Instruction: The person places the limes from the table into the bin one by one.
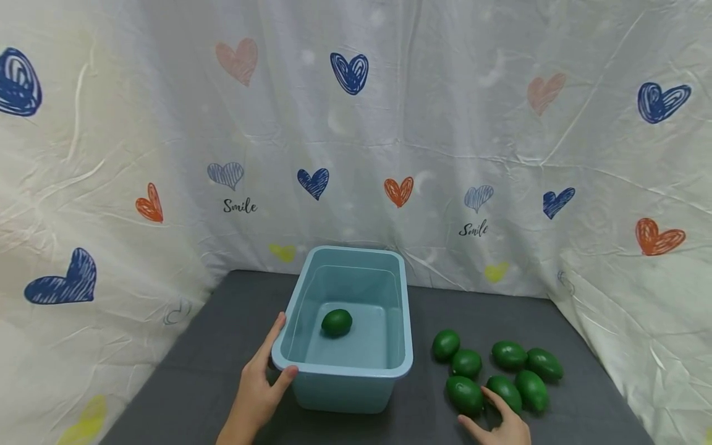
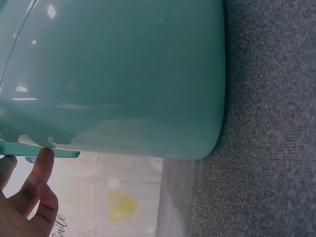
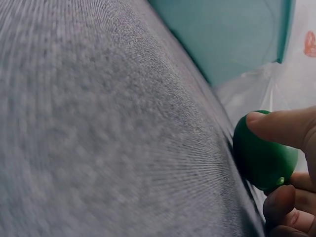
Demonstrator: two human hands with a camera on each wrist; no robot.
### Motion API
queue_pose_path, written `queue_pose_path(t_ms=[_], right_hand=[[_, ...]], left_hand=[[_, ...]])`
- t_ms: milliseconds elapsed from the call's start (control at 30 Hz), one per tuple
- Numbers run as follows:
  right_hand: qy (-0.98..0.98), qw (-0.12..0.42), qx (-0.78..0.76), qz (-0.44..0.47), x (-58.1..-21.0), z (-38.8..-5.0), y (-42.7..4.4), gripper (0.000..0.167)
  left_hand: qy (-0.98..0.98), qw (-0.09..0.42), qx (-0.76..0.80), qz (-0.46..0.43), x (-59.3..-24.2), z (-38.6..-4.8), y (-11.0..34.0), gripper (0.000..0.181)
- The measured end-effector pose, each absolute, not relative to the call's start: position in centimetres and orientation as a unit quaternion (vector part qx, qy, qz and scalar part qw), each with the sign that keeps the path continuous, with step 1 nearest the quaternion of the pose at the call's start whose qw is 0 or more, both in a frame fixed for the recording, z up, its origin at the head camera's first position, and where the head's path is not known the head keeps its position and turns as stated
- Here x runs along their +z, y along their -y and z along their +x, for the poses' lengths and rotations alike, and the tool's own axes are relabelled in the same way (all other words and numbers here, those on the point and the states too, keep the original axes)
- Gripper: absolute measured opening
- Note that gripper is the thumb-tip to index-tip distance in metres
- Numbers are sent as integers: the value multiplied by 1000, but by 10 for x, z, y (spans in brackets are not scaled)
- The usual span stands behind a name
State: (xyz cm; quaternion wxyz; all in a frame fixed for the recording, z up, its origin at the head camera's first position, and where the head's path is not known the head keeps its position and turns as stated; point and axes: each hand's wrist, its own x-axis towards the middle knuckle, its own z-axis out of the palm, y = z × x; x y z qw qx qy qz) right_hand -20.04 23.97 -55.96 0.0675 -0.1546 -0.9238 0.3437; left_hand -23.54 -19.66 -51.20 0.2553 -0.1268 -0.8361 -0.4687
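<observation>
A light blue plastic tub [image 1: 342,372] stands on the dark cloth, with one dark green oval fruit [image 1: 336,322] inside. My left hand [image 1: 257,386] holds the tub's near left corner, thumb on the front rim and fingers along the left side. In the left wrist view, fingertips [image 2: 45,155] touch the rim's underside. To the tub's right, my right hand [image 1: 500,423] pinches the nearest green fruit [image 1: 464,395]. The right wrist view shows the thumb on this fruit [image 3: 264,158] and the other fingers on its far side, partly hidden. It sits on or very close to the cloth.
Several more green fruits lie close around the right hand, among them one touching its index finger [image 1: 503,392] and one at the far right [image 1: 544,363]. A white curtain [image 1: 356,130] printed with hearts hangs behind and beside the dark table [image 1: 189,383].
</observation>
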Motion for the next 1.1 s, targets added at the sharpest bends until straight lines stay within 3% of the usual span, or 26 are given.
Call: queue_pose_path(t_ms=[300, 1100], right_hand=[[907, 100, 375, -161, -563, -202, -237, 86], [909, 111, 374, -148, -567, -205, -239, 75]], left_hand=[[839, 254, -463, -126, -511, -236, 197, 87], [835, 256, -469, -129, -513, -235, 197, 86]])
